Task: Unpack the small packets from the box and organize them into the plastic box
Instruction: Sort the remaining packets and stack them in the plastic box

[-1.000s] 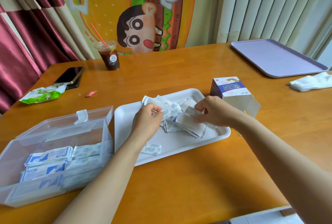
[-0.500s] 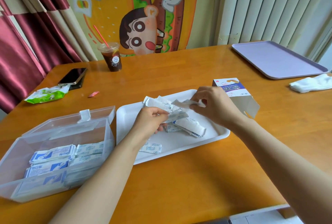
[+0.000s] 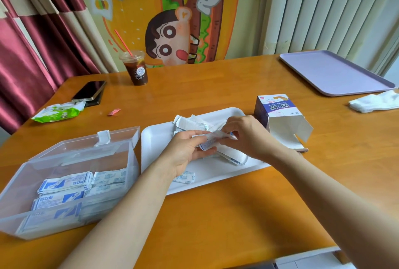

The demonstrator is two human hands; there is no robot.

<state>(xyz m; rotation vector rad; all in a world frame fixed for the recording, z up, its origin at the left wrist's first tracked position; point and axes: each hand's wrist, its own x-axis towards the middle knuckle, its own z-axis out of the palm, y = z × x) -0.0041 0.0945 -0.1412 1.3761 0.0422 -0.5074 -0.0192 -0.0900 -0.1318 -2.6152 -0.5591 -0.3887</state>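
A white tray (image 3: 218,179) in the middle of the table carries a loose heap of small white-and-blue packets (image 3: 190,123). Above the tray, my left hand (image 3: 185,152) holds a small stack of packets in its palm. My right hand (image 3: 248,137) pinches one packet (image 3: 212,141) and lays it against that stack. One packet (image 3: 184,177) lies alone near the tray's front. The clear plastic box (image 3: 26,171) stands open at the left with rows of packets (image 3: 82,186) inside. The opened cardboard box (image 3: 278,117) lies on its side to the right of the tray.
An iced drink cup (image 3: 136,69) with a straw, a phone (image 3: 89,90), a green wrapper (image 3: 57,112) and a small red scrap (image 3: 114,111) sit at the back left. A purple tray (image 3: 332,72) and a white cloth (image 3: 375,101) lie at the far right.
My right hand lifted a packet from the heap and carried it left to my left hand, which turned palm-up with its stack. The view shifted slightly.
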